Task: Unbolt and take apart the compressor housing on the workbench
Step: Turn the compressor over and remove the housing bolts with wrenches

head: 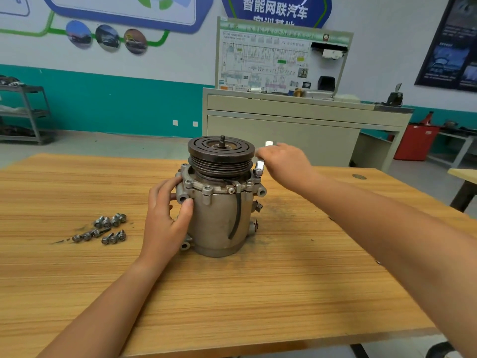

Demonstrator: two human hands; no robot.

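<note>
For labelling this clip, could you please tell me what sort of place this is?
Probably an automotive training workshop: a wiring-diagram trainer board stands against the wall, car pictures decorate it, and a compressor sits on a wooden workbench beside loose bolts.

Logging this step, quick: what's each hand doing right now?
Left hand: grips the compressor housing.
Right hand: holds a metal tool at the housing's rim.

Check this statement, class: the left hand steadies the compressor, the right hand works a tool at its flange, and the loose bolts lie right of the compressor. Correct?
No. The head view shows the loose bolts lying on the workbench left of the compressor, not right. The left hand and the right hand on the tool are as stated.
</note>
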